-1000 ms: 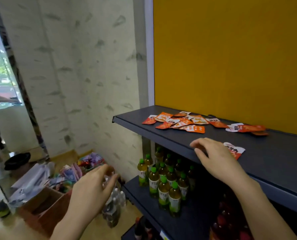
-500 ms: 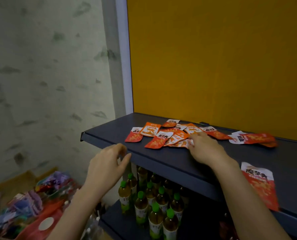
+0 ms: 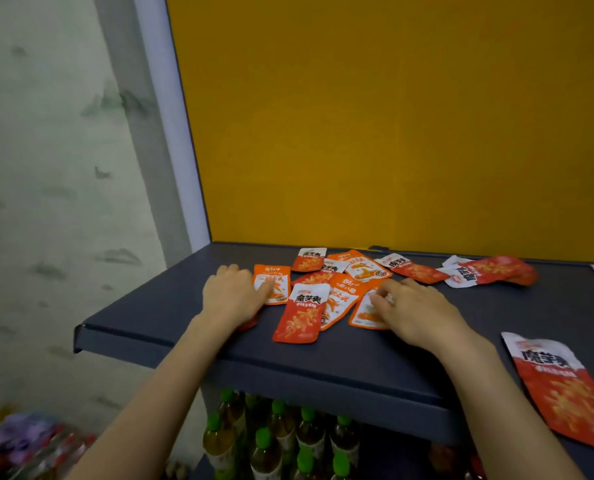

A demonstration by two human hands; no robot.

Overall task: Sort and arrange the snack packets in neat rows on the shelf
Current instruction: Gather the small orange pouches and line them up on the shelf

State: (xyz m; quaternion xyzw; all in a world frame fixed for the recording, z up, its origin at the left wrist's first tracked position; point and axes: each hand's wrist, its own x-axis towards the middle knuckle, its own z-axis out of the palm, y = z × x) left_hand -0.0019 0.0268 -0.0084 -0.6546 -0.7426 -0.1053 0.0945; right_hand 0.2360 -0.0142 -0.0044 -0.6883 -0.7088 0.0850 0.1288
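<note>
Left hand [image 3: 233, 296] lay palm down on the shelf [image 3: 143, 317], fingers flat and loosely apart, holding nothing, its inner edge touching an orange packet [image 3: 278, 278] at the left of the heap [image 3: 337, 296] of packets mid-shelf. Right hand [image 3: 416, 313] sat at the heap's right side, fingers bent with tips on a second packet [image 3: 366, 317]; pinching or just pressing, could not tell. Back packets [image 3: 486, 271] lay by the rear right, a lone red packet [image 3: 565, 386] near the front edge at right, bottles [image 3: 281, 434] below.
</note>
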